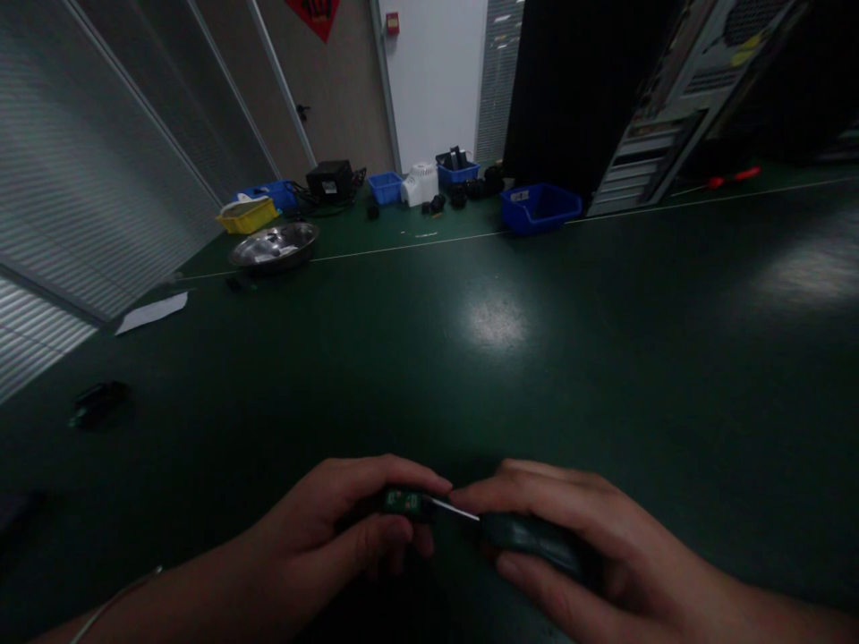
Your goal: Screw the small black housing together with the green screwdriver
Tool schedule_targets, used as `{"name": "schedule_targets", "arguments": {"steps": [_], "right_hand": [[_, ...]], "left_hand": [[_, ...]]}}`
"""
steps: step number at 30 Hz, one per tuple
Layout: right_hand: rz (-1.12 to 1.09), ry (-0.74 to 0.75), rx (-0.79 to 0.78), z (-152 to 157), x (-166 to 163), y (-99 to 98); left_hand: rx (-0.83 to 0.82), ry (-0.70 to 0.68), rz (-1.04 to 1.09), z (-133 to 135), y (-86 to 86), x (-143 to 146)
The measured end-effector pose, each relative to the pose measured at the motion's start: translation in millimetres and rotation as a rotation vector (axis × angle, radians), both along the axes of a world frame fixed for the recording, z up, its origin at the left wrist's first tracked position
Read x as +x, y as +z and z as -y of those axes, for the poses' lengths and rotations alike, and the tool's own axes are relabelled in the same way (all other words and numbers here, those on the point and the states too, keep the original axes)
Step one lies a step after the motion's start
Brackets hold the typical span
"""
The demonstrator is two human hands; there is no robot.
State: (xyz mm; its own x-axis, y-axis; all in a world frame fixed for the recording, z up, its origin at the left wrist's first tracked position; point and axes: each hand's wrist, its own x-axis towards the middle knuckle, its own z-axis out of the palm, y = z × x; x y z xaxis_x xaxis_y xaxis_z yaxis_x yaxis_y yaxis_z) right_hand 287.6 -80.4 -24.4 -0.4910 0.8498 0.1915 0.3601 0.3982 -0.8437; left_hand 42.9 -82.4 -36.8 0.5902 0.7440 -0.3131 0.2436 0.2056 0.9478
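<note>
Near the bottom middle, my left hand (349, 519) is closed on a small dark part with a green circuit board (403, 503) showing on it. My right hand (577, 528) wraps round the dark handle of a screwdriver (530, 537). The thin metal shaft points left, and its end meets the right side of the small part. My right index finger stretches along the shaft, close to my left fingertips. The exact contact at the tip is too dark to make out.
A green tabletop (403, 358) spreads ahead. A metal bowl (275, 249), a yellow basket (247, 217) and a blue bin (540, 210) stand toward the back, with a white device (420, 184) between. At left lie a dark object (99, 402) and a paper strip (153, 312).
</note>
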Motion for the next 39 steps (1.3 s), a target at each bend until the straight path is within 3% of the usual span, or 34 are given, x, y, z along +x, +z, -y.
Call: {"name": "schedule_targets", "arguments": {"steps": [7,29,39], "right_hand": [[-0.074,0.029,-0.057,9.7,11.3,-11.1],[-0.107,0.082,-0.128,9.5,13.3,-12.5],[-0.107,0.075,-0.075,8.6,11.6,-9.9]], "left_hand": [[-0.013,0.014,0.015,-1.6,-0.1,2.6],[0.007,0.017,-0.038,-1.3,0.5,0.8],[-0.027,0.039,0.021,-2.3,-0.4,2.2]]}}
